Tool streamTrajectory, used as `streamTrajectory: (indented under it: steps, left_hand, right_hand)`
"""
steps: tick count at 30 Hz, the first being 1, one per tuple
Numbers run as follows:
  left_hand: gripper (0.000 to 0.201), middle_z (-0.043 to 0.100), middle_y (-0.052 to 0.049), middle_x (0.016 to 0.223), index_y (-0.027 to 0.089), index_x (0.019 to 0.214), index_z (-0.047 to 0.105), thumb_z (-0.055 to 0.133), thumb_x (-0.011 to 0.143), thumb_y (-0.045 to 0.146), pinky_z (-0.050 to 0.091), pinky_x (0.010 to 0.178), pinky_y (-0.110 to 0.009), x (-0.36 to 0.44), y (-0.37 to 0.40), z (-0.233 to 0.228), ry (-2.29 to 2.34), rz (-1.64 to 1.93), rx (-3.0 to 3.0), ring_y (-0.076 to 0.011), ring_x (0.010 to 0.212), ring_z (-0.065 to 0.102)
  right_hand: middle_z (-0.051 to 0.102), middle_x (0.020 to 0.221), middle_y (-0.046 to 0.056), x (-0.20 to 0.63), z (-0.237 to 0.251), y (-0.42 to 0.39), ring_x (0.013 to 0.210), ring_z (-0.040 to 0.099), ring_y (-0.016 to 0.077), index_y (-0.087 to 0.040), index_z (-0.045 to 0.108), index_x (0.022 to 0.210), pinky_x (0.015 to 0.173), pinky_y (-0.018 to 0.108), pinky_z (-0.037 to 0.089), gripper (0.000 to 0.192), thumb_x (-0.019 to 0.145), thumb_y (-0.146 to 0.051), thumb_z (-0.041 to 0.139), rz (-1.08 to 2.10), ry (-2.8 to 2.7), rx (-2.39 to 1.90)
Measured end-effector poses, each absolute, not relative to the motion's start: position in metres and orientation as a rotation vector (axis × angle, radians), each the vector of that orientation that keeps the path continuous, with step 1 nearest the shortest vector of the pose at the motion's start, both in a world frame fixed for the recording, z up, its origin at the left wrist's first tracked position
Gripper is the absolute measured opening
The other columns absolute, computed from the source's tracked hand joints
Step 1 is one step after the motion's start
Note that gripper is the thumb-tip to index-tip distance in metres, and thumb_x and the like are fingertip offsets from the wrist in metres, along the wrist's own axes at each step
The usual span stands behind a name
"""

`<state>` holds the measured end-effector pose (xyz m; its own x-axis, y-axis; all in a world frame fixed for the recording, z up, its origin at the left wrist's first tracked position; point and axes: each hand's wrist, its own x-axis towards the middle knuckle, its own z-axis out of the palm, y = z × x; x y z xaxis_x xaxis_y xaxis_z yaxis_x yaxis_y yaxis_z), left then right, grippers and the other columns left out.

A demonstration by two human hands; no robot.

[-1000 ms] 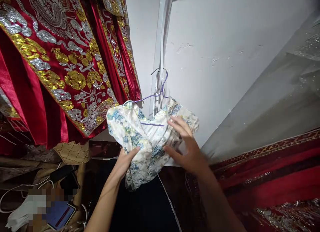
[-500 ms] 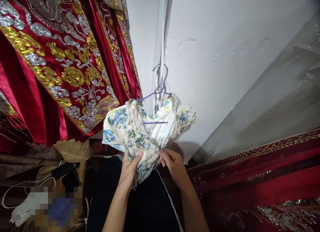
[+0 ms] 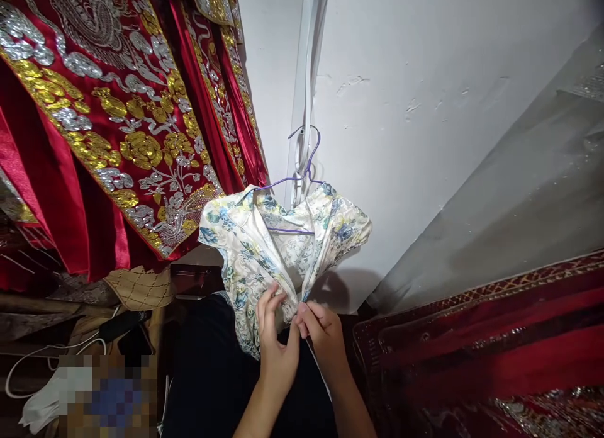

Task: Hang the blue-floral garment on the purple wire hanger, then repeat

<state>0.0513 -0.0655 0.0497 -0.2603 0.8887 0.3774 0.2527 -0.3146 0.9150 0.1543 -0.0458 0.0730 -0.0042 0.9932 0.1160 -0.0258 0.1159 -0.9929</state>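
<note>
A short-sleeved blouse (image 3: 245,249) in white with blue and yellow flowers hangs in front of me on a thin purple hanger (image 3: 309,174). Its neckline is open in a V, with the hanger's bottom bar showing inside. My right hand (image 3: 325,337) pinches the blouse's front edge at the bottom of the V. Close beside it, my left hand (image 3: 276,337) has its fingers bent over the front panel and its thumb near the right fingertips. Exactly what lies between the left thumb and fingers is partly hidden.
The hanger's hook is at a white strap (image 3: 306,67) along the pale wall (image 3: 401,111). A red garment (image 3: 141,142) with gold and silver embroidery hangs at left. Lower left are cables and a white cloth (image 3: 50,400); red fabric (image 3: 519,350) lies at right.
My left hand has moved right from the blouse's lower left side to the front edge, beside my right hand. My right hand has lowered slightly, and the front hangs straighter.
</note>
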Motion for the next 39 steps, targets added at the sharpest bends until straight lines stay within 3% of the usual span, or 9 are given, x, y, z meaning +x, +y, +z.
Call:
streamTrajectory:
  steps: [9,15,19,25,30,34,39]
  left_hand:
    - [0.019,0.062,-0.009,0.113,0.032,0.113,0.061,0.053,0.096,0.032,0.048,0.1,-0.046,0.038,-0.049,0.05,1.324,1.446,1.549,-0.0286,0.111,0.061]
    - [0.01,0.063,-0.006,0.093,0.03,0.096,0.062,0.053,0.098,0.034,0.051,0.084,-0.039,0.025,-0.048,0.061,1.236,1.406,1.575,-0.0251,0.09,0.063]
    - [0.013,0.062,-0.005,0.092,0.026,0.097,0.064,0.053,0.099,0.033,0.05,0.081,-0.036,0.027,-0.052,0.053,1.242,1.433,1.538,-0.0225,0.088,0.062]
    - [0.012,0.061,-0.004,0.093,0.02,0.1,0.064,0.054,0.1,0.028,0.047,0.078,-0.029,0.026,-0.05,0.037,1.207,1.458,1.518,-0.0178,0.087,0.06]
    - [0.018,0.057,-0.003,0.086,0.019,0.087,0.063,0.053,0.101,0.025,0.044,0.076,-0.028,0.021,-0.046,0.037,1.135,1.451,1.587,-0.0165,0.082,0.057]
    - [0.015,0.057,-0.004,0.088,0.018,0.089,0.062,0.054,0.1,0.026,0.043,0.077,-0.029,0.015,-0.04,0.035,1.116,1.409,1.634,-0.0176,0.084,0.056]
    - [0.016,0.055,-0.003,0.088,0.019,0.089,0.059,0.052,0.101,0.028,0.042,0.077,-0.029,0.01,-0.038,0.036,1.127,1.31,1.699,-0.0175,0.083,0.054]
  right_hand:
    - [0.045,0.052,-0.003,0.155,0.075,-0.04,0.053,0.043,0.0136,-0.018,0.065,0.063,0.056,0.027,0.034,0.04,0.091,-0.045,0.062,1.114,-1.304,-1.117]
    - [0.045,0.053,-0.003,0.141,0.074,-0.042,0.054,0.043,0.0135,-0.018,0.063,0.064,0.055,0.027,0.035,0.04,0.09,-0.049,0.063,1.177,-1.193,-1.08]
    - [0.043,0.052,-0.003,0.135,0.073,-0.042,0.052,0.04,0.0122,-0.019,0.054,0.058,0.053,0.026,0.034,0.045,0.09,-0.05,0.063,1.265,-1.12,-1.044]
    - [0.046,0.054,-0.003,0.134,0.067,-0.04,0.052,0.041,0.0108,-0.017,0.065,0.069,0.054,0.025,0.035,0.037,0.091,-0.046,0.061,1.326,-1.082,-0.998]
    - [0.052,0.052,-0.002,0.141,0.067,-0.036,0.05,0.044,0.0102,-0.016,0.068,0.071,0.052,0.024,0.036,0.037,0.092,-0.046,0.061,1.361,-1.08,-1.005]
    - [0.057,0.049,-0.001,0.15,0.09,-0.013,0.043,0.045,0.0097,-0.015,0.071,0.077,0.044,0.023,0.032,0.036,0.091,-0.047,0.062,1.298,-1.072,-1.022]
    - [0.057,0.048,-0.001,0.157,0.153,0.038,0.038,0.042,0.0078,-0.014,0.073,0.077,0.038,0.021,0.027,0.032,0.084,-0.045,0.069,1.233,-1.056,-0.947]
